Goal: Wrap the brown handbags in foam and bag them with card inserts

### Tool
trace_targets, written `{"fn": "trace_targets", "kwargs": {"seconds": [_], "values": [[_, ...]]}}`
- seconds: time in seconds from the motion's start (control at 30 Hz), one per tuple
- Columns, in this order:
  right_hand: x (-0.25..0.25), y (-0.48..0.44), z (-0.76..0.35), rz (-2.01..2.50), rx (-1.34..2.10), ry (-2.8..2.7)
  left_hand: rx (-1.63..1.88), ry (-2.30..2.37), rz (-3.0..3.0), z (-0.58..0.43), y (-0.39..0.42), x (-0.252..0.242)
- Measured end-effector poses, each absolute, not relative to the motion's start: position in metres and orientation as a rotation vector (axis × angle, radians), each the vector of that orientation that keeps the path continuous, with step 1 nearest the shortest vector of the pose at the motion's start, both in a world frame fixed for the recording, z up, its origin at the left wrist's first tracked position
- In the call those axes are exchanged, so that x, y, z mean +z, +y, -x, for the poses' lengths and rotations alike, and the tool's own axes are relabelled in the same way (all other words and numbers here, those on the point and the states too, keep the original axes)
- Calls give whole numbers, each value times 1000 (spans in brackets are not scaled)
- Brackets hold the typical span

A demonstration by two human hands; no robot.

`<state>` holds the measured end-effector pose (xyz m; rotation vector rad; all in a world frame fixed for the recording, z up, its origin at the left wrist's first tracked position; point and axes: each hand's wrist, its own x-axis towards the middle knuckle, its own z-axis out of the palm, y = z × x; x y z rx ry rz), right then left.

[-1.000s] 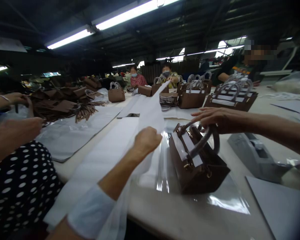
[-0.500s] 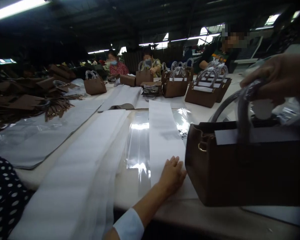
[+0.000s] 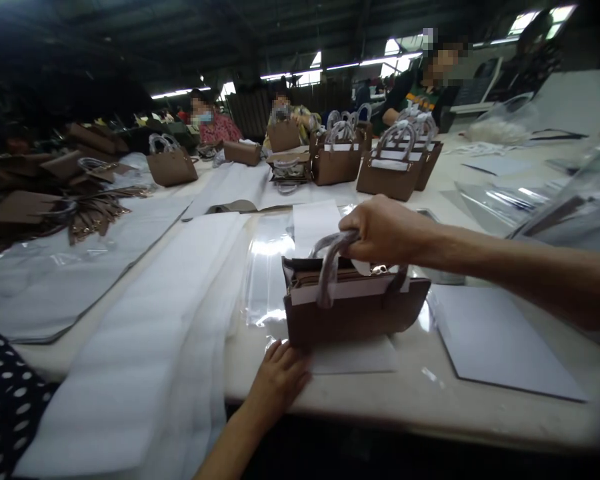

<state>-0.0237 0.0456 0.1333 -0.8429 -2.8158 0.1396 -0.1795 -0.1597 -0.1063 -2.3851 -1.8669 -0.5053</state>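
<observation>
A brown handbag (image 3: 355, 313) stands upright on a white paper strip (image 3: 316, 230) that lies over a clear plastic bag (image 3: 267, 270) on the table. My right hand (image 3: 385, 230) is closed around the bag's wrapped handles (image 3: 330, 257) from above. My left hand (image 3: 277, 380) rests at the table's near edge, fingers pressed flat on the strip's near end right below the bag's front left corner.
A stack of white foam sheets (image 3: 145, 347) lies to the left, a grey sheet (image 3: 500, 343) to the right. Several finished brown bags (image 3: 390, 170) stand further back. Loose brown leather parts (image 3: 40, 207) pile at far left. Other people sit along the far side.
My right hand has brought the handbag from the right and set it down on the paper strip. My left hand has slid back toward the table's near edge.
</observation>
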Motion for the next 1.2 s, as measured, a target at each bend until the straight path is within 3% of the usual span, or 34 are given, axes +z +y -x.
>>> {"fn": "trace_targets", "kwargs": {"seconds": [0.23, 0.43, 0.57, 0.7, 0.83, 0.93, 1.03, 1.2], "values": [[130, 31, 46, 941, 98, -2844, -660, -1802, 2330, 183, -161, -105], [134, 32, 40, 756, 34, -2963, -725, -1741, 2346, 190, -164, -108], [148, 37, 13, 508, 291, -2956, -848, -1679, 2314, 194, -174, -105], [154, 85, -9, 566, 817, -2675, -1090, -1679, 2231, 192, -183, -82], [111, 167, 7, 1138, 1319, -1868, -1533, -1989, 1689, 198, -152, -30], [55, 220, 36, 1362, 1453, -1730, -1988, -2294, 1115, 219, -92, 10], [3, 253, 64, 1518, 1509, -1608, -2442, -2445, 988, 250, -17, 27], [-44, 286, 100, 1517, 1586, -1510, -2344, -2866, 941, 286, 82, 5]]}}
